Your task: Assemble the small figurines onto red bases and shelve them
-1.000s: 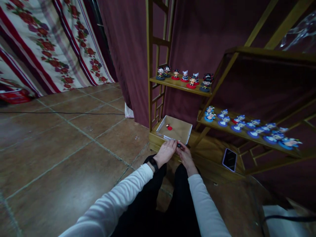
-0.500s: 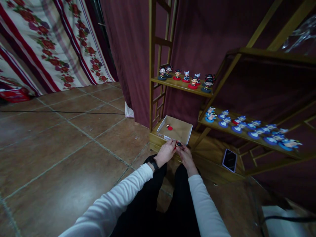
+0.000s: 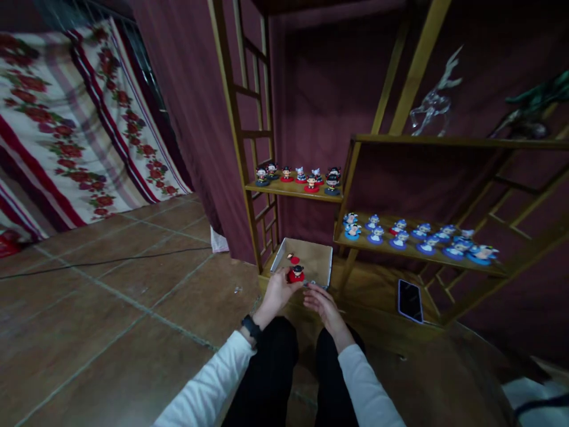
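In my left hand is a small figurine with black hair and a red base, held upright at the near edge of a shallow open box. My right hand is just to the right of it, fingers stretched out and apart from the figurine. Inside the box lie a red disc and a small figure piece, close together toward the far left. Part of the box's near wall is hidden behind my hands.
Several figurines with red or dark bases stand on the upper left shelf. More blue and white ones line the middle shelf. A phone lies on the bottom board at right. A clear glass animal stands on top.
My right hand has come off the figurine and opened, while the left keeps hold of it and has shifted left. The view has tilted up, showing more of the upper shelves.
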Action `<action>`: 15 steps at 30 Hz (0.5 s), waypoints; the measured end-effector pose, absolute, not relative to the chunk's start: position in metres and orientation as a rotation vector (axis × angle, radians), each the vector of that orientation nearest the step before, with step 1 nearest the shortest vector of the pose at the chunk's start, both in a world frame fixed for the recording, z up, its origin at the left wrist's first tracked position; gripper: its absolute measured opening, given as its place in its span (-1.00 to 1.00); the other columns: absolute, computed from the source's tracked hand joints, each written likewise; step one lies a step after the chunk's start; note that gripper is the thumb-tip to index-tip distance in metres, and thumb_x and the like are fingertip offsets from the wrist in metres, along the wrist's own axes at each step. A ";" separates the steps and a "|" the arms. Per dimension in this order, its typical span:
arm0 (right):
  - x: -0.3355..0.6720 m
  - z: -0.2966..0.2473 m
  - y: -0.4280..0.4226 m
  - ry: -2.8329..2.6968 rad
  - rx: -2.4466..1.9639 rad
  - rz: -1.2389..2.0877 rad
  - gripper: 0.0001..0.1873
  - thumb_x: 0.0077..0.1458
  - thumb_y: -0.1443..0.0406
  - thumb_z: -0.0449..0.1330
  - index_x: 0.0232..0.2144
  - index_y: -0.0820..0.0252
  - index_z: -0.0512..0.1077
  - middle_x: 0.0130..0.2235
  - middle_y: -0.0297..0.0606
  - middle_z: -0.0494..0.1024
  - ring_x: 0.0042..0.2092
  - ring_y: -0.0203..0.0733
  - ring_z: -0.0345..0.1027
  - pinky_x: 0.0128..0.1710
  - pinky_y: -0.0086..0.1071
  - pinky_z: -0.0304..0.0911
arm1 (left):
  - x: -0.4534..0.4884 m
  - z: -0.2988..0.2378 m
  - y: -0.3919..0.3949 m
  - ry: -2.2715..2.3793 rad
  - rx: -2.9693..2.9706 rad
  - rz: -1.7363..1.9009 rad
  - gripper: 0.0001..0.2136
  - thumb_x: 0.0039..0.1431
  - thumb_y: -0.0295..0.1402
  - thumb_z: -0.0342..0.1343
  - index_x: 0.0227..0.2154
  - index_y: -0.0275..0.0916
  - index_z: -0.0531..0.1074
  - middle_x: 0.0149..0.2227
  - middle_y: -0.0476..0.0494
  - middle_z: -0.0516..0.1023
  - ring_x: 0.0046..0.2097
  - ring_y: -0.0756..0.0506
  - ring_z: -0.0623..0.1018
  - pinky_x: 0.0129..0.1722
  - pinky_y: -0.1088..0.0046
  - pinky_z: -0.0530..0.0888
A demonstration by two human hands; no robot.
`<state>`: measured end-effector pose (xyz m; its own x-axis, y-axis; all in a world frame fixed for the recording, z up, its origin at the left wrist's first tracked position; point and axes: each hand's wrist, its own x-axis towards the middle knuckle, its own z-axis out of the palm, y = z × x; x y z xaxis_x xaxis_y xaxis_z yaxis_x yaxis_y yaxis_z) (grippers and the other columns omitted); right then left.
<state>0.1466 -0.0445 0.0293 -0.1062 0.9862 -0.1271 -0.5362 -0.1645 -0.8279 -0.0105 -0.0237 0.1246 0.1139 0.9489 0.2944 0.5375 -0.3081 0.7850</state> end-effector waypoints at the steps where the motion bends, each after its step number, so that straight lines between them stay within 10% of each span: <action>1: 0.147 0.030 -0.045 -0.734 -0.835 1.578 -0.54 -0.21 0.13 0.30 -0.20 0.16 0.44 -0.28 -0.20 0.56 -0.28 -0.16 0.43 -0.17 -0.20 0.32 | -0.015 0.139 -0.019 1.422 1.900 1.144 -0.67 -0.17 -0.34 0.23 -0.25 -0.27 0.45 -0.36 -0.10 0.51 -0.31 -0.08 0.48 -0.28 0.41 0.40; 15: 0.149 0.028 -0.043 -0.711 -0.847 1.573 -0.56 -0.19 0.12 0.29 -0.22 0.18 0.46 -0.24 -0.14 0.55 -0.23 -0.13 0.41 -0.14 -0.19 0.27 | -0.045 0.361 0.087 1.056 1.854 1.306 -0.55 -0.41 -0.23 0.36 -0.39 -0.39 0.46 -0.43 -0.11 0.53 -0.40 -0.04 0.47 -0.34 0.43 0.39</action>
<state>0.1485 -0.0426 0.0281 -0.0837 0.9870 -0.1374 -0.5488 -0.1607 -0.8203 -0.0445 0.0866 0.3610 0.1875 0.8756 0.4452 0.2523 -0.4810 0.8396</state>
